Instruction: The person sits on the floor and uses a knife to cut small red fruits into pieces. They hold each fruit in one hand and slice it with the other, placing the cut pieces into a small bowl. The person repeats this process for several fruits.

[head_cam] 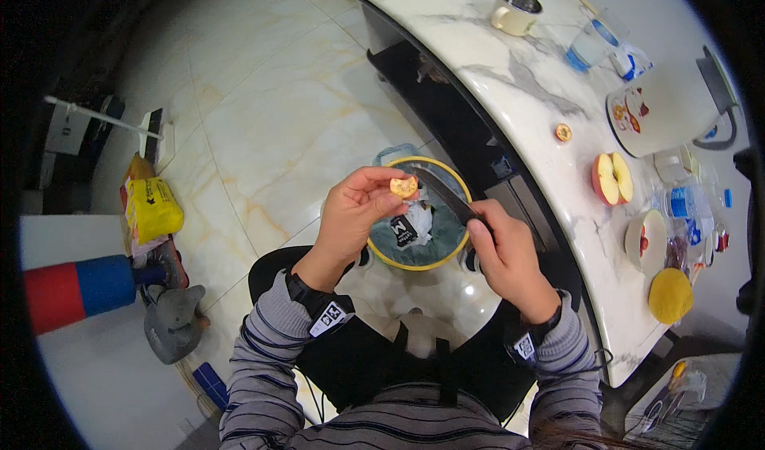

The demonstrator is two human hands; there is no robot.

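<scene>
Between the thumb and fingers of my left hand [358, 202] is a small red-skinned fruit half [404, 187], its pale cut side showing a notched core. My right hand [505, 253] grips a knife [445, 193] by its dark handle. The blade slants up and left, its tip close beside the fruit; whether they touch, I cannot tell. Both hands are above a waste bin with a yellow rim [421, 267] and a green liner, which holds crumpled packaging [415, 226]. On the marble-patterned table [502, 85] to the right, another small fruit half [563, 132] lies near a halved apple [612, 179].
Along the table stand a cream mug [517, 12], a clear glass [591, 44], a white kettle [663, 115], a bowl [645, 244] with red pieces and a plastic bottle [687, 202]. A yellow round object [670, 296] sits near its corner. A yellow bag [154, 209] lies at the left.
</scene>
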